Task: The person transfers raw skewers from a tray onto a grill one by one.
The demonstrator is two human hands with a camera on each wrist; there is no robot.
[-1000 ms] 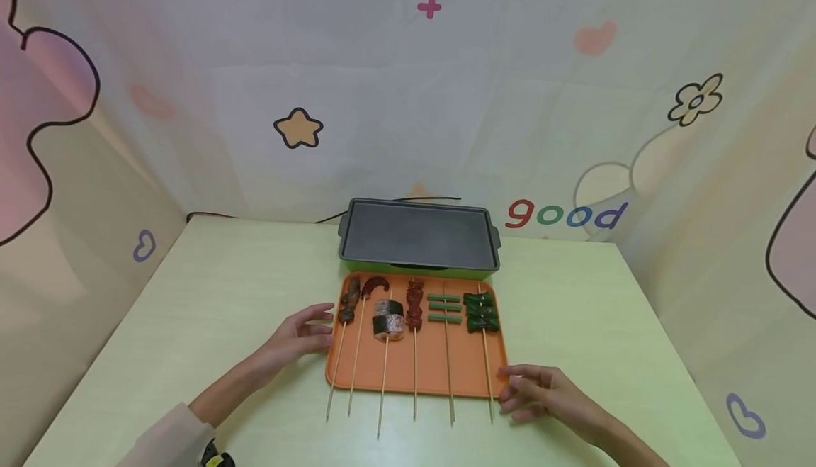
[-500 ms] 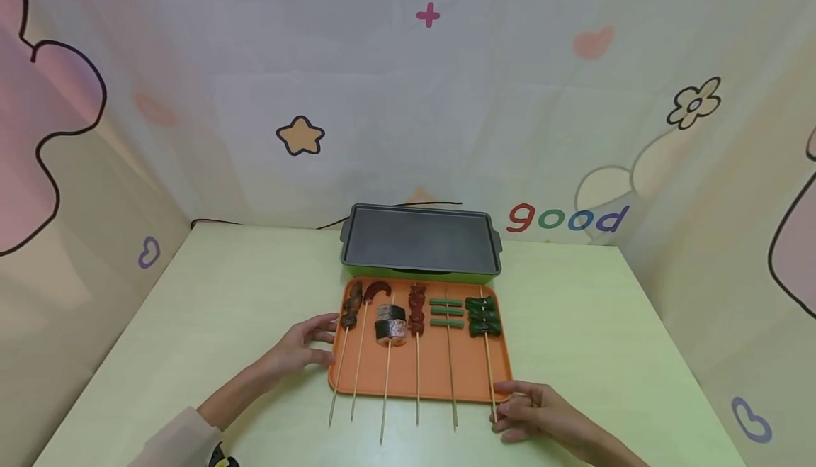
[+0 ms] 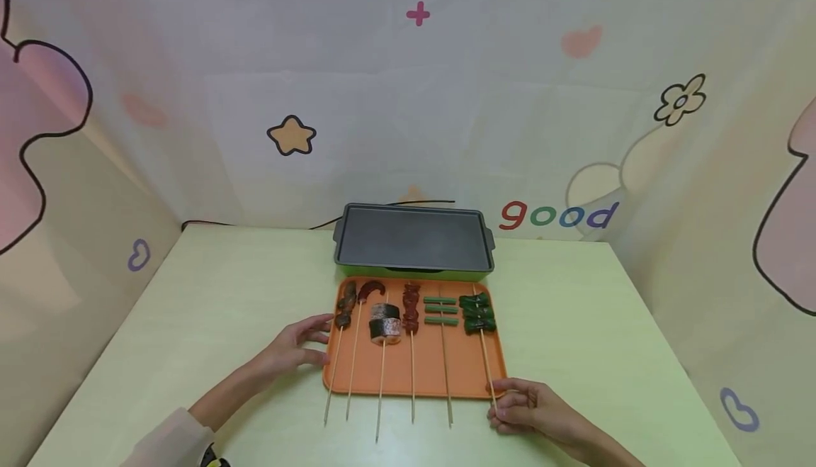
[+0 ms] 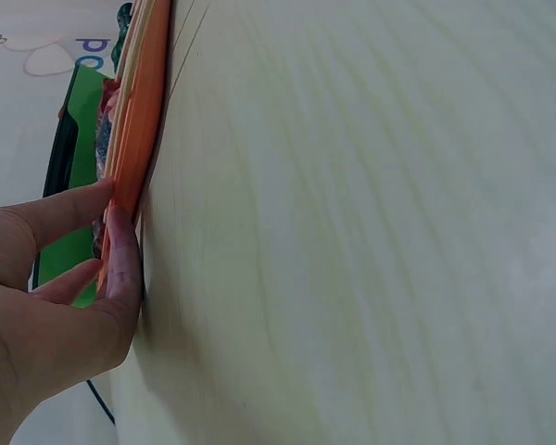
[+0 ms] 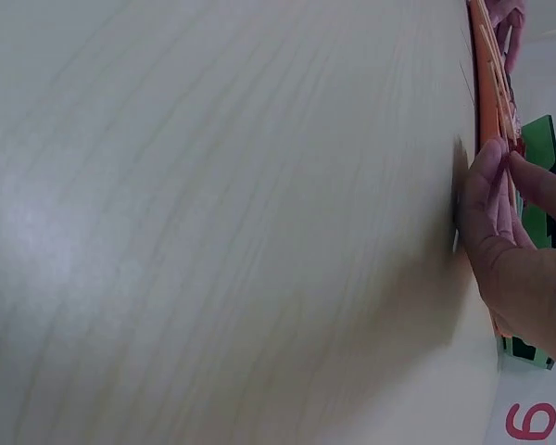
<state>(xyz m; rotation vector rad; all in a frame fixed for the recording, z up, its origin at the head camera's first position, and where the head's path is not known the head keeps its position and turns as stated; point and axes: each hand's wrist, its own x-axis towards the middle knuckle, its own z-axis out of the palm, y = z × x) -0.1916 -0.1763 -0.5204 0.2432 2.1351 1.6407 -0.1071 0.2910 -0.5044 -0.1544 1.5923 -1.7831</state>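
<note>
An orange tray [image 3: 430, 368] bears several wooden skewers of food, their bare ends reaching past its front edge. My right hand [image 3: 535, 410] pinches the bare end of the rightmost skewer, which carries dark green folded pieces [image 3: 478, 312], by the tray's front right corner. At the tray's left edge my left hand [image 3: 290, 346] rests with fingers spread, thumb and fingertips touching the rim; the left wrist view shows these fingertips [image 4: 97, 190] against the orange side. Other skewers carry green sticks [image 3: 440, 310], red chunks [image 3: 411, 309], black-and-white rolls [image 3: 385, 329], a dark red curl [image 3: 371, 289] and brown pieces [image 3: 346, 305].
Right behind the tray stands a grill with a dark flat plate [image 3: 414, 237] and a green base [image 3: 357, 269]. A black cord [image 3: 207, 223] lies along the back edge of the pale table [image 3: 242, 297]. Patterned cloth [image 3: 382, 98] hangs behind and at both sides.
My right hand has moved from the tray's right edge slightly left to the end of the rightmost skewer and taken hold of it. My left hand stays at the tray's left edge.
</note>
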